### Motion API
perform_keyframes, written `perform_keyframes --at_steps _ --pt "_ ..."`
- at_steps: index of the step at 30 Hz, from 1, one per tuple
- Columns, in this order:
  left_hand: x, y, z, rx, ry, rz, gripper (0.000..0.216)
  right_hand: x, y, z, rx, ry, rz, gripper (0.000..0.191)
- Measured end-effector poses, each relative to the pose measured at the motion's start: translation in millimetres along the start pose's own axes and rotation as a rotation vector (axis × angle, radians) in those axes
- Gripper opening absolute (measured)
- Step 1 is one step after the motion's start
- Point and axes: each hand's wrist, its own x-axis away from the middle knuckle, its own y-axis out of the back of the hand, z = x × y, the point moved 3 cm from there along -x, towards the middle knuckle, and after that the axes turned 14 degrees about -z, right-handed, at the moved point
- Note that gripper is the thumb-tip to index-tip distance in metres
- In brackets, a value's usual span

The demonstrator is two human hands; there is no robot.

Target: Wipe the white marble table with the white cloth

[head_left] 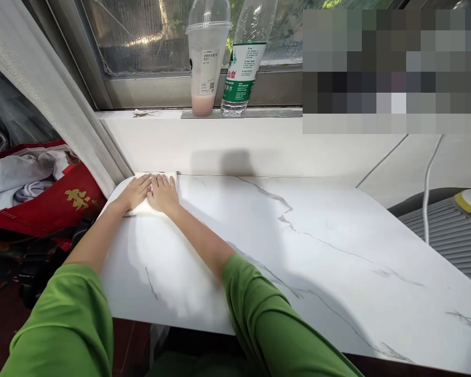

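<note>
A white folded cloth lies flat at the far left corner of the white marble-patterned table, close to the wall. My left hand rests flat on it with the fingers stretched out. Beside it my right hand also presses flat on the cloth, fingers extended toward the wall. The two hands touch or nearly touch at the fingers and thumbs. Neither hand grips the cloth; both lie on top of it.
On the window sill stand a plastic cup with pink liquid and a tilted water bottle. To the left are a curtain and a red bag of clothes. A white cable hangs at the right.
</note>
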Motion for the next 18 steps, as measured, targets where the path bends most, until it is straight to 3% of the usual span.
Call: perform_keyframes --at_steps 5,10,14,18 --pt "90.8 27.6 -9.2 -0.066 0.118 -0.045 0.056 46.8 5.5 49.0 -0.076 0.168 0.052 0.061" --pt "182.6 51.4 -55.0 -0.119 0.149 -0.107 0.059 120.5 34.4 84.1 -0.139 0.323 0.088 0.062" --pt "225.1 54.1 -118.4 -0.166 0.175 -0.214 0.055 171.5 69.2 75.6 -0.193 0.441 0.119 0.062" --pt "231.4 48.3 -180.9 -0.181 0.144 -0.312 0.058 203.7 99.7 43.4 -0.241 0.489 0.167 0.061"
